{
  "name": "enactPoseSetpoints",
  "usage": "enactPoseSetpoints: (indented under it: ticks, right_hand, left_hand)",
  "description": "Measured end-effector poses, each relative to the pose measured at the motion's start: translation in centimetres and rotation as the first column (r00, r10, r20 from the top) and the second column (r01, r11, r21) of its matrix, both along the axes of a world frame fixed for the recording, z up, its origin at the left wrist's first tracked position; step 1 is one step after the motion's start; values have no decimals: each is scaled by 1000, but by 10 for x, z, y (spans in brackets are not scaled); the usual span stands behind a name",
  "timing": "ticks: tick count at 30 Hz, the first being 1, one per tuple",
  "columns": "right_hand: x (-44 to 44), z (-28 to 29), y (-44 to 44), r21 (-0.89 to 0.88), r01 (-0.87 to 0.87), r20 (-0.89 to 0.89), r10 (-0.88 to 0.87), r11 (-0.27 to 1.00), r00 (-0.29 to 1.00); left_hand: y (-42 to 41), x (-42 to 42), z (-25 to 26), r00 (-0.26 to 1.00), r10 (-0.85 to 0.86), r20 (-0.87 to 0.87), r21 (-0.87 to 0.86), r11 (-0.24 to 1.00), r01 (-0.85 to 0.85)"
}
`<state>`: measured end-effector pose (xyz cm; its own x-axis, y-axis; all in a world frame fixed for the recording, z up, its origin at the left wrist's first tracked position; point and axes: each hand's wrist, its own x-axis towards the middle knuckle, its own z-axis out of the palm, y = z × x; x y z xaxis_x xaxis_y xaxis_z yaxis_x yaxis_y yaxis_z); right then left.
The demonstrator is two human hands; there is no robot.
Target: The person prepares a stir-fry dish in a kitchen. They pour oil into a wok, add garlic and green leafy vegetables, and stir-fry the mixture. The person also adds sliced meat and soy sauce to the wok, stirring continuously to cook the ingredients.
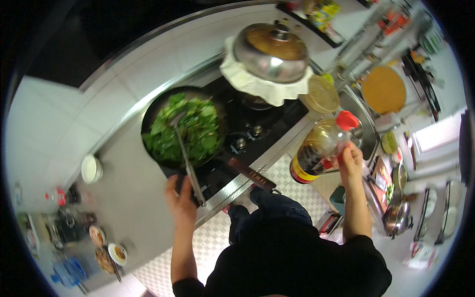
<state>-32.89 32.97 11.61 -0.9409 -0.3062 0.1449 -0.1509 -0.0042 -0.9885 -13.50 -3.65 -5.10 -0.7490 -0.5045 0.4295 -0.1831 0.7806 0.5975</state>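
My right hand [350, 159] grips the handle of a large clear plastic cooking oil bottle [315, 148] with a red cap. The bottle leans in the air in front of the stove's right side, and its label bears writing. A dark frying pan [145, 128] heaped with chopped leafy greens [202, 135] sits on the left burner. A metal spatula [182, 144] lies with its blade in the greens and its handle over the pan's near rim. Beside the handle's end is my left hand [182, 202], fingers apart. The pan's brown handle [252, 174] reaches over the counter edge.
On the black gas stove [276, 122], a domed-lid pot [271, 55] with white cloth stands behind. A plastic basin [322, 94] is beside the sink [367, 137]. Leftward on the counter [130, 208] are a white bowl [91, 169] and small dishes [118, 254].
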Motion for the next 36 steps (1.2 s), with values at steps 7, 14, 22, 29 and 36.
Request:
enactPoseSetpoints:
  ticks: [7, 14, 22, 29, 36]
  right_hand:
    - [-24, -27, 58, -48, -16, 112, 22, 999, 993]
    - [-91, -58, 116, -121, -204, 231, 228, 971, 946]
    - [-186, -66, 185, 9, -366, 213, 356, 931, 910]
    - [-252, -46, 213, -57, -423, 145, 426, 904, 893]
    - [-359, -15, 180, 223, -209, -565, 301, 952, 768]
  left_hand:
    - [65, -66, 118, 913, -285, -293, -255, 943, 212]
    - [214, -200, 180, 619, -773, 137, -490, 490, 721]
    - [329, -318, 188, 629, -674, 387, -250, 581, 775]
    - [355, -367, 209, 597, -760, 258, -14, 615, 789]
    - [351, -369, 197, 737, -675, -11, -299, 706, 642]
